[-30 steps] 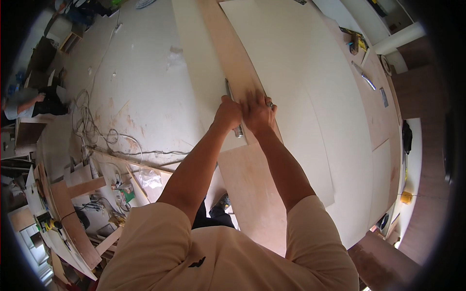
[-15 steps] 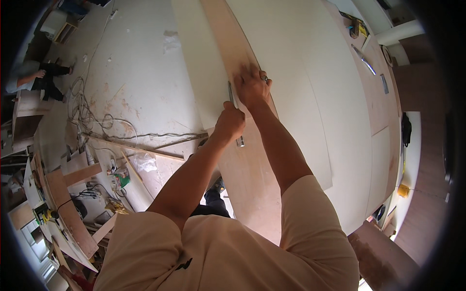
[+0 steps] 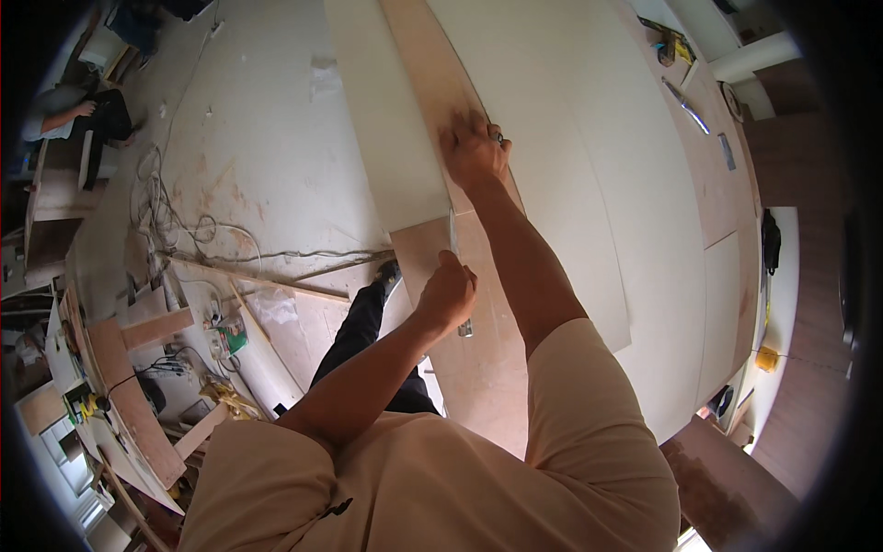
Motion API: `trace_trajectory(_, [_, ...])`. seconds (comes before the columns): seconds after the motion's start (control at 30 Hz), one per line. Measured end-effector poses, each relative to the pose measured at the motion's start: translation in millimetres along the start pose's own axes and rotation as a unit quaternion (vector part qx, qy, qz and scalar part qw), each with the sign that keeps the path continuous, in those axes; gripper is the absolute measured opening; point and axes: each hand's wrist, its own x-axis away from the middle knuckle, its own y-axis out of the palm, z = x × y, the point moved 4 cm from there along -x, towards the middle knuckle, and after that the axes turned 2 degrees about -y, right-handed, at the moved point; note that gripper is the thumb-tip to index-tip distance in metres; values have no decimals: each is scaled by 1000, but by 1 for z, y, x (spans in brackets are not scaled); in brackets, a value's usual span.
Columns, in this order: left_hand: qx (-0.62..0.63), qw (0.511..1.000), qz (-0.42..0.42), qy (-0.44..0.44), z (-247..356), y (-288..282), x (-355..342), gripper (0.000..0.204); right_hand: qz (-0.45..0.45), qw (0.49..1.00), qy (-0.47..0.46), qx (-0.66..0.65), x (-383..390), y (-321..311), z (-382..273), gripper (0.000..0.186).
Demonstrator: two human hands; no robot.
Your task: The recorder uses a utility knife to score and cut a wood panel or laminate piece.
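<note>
My left hand (image 3: 448, 296) is closed around a slim metal utility knife (image 3: 465, 327), its handle end showing below my fist. The thin blade end points away from me, over the near edge of the white sheet. My right hand (image 3: 475, 152) lies palm down with fingers spread on a long light-brown wood strip (image 3: 423, 46), farther from me than the left. At its outer fingers is a small dark, shiny thing, too small to make out. Beneath the strip lies a large white sheet (image 3: 561, 184), and nearer me a bare brown board (image 3: 487, 359) shows.
Loose cables (image 3: 166, 198) and a wooden batten (image 3: 267, 283) lie on the floor at left. A person (image 3: 69, 115) sits at the far left. Tools, including a silver knife-shaped one (image 3: 686, 106), rest along the right side of the worktop.
My left hand has drawn the knife toward me, along and past the white sheet's near edge. My right hand has barely shifted. My leg and shoe now show beside the board.
</note>
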Motion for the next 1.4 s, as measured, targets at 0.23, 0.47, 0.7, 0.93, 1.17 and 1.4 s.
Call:
trace_trajectory(0.23, [48, 997, -23, -48, -7, -45, -1, 28, -14, 1000, 11, 17, 4, 2, 12, 47])
trace_trajectory(0.47, [222, 939, 206, -162, -80, -189, -127, 36, -11, 1000, 15, 24, 4, -3, 4, 47])
trace_trajectory(0.7, [208, 932, 253, -158, -94, -252, -250, 23, -9, 1000, 12, 25, 1, -4, 0, 43])
trace_trajectory(0.93, [128, 959, 201, -152, -106, -271, -296, 27, -11, 1000, 22, 19, -3, -10, -3, 45])
trace_trajectory(1.17, [99, 976, 138, -138, -104, -251, -334, 33, -15, 999, 34, 34, 11, -1, 22, 47])
trace_trajectory(1.4, [-404, 908, 84, 75, -134, -238, -331, 11, -21, 999, -12, 31, -5, -1, -9, 47])
